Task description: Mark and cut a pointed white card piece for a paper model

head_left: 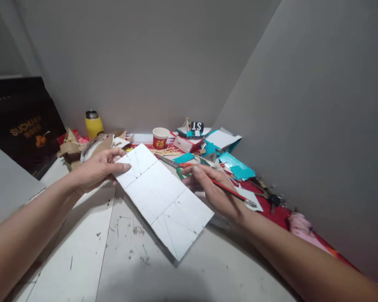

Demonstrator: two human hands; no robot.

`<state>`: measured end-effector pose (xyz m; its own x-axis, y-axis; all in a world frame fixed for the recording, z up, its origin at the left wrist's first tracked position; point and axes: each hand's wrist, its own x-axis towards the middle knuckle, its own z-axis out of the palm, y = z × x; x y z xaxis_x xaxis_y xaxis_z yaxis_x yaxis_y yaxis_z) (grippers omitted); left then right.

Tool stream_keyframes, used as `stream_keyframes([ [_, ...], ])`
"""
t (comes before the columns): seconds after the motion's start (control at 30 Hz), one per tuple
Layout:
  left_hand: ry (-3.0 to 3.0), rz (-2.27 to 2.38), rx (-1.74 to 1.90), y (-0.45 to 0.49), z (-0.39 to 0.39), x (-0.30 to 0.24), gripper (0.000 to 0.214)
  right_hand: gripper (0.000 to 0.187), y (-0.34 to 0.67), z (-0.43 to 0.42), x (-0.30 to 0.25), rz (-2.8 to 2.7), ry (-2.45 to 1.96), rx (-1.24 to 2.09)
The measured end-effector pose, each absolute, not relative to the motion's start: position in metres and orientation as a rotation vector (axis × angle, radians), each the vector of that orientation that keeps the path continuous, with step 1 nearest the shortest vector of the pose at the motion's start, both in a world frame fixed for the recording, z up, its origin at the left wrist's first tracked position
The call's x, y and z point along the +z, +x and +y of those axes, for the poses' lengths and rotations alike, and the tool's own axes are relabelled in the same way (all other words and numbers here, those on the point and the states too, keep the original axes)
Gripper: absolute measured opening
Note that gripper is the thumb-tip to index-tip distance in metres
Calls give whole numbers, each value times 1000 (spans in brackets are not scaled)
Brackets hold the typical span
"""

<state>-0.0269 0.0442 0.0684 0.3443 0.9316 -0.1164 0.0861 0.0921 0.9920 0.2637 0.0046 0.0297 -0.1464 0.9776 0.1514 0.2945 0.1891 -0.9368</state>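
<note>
My left hand [105, 165] pinches the upper left corner of a white card [157, 188] between thumb and fingers. The oblong card is tilted above the tabletop, with ruled cross lines and slanting pencil marks near both ends. In my right hand [216, 191] is a slim red and black pencil [227, 188], lying slantwise through the fingers with a silvery end toward the wrist. Its other end points left, behind the card's right edge. My right fingers are close to that edge; whether they touch it I cannot tell. Behind the card lies a grey-bladed tool [169, 161], partly hidden.
A white table [126, 260] bears scuffs and dark specks. At the back stand a yellow bottle [94, 126] and a paper cup [160, 138]. Turquoise card scraps [239, 167] and thin sticks clutter the right. A black box [22, 121] leans at left; grey walls enclose the table.
</note>
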Motion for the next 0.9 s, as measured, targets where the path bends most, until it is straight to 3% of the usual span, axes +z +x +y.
stream_keyframes([
  [0.1,1269,1006,981,-28,48,63,35,56,264,5,31,-1546,-1214,1114],
  [0.4,1030,951,1293,-19,45,59,29,34,258,-6,37,-1488,-1157,1454],
  [0.63,1012,849,1012,17,11,48,29,37,250,-13,37,-1375,-1156,1213],
  [0.77,1112,735,817,27,-3,41,36,37,248,-15,36,-1323,-1081,1224],
  [0.9,1196,716,846,25,-3,40,36,36,247,-18,38,-1338,-1039,1280],
])
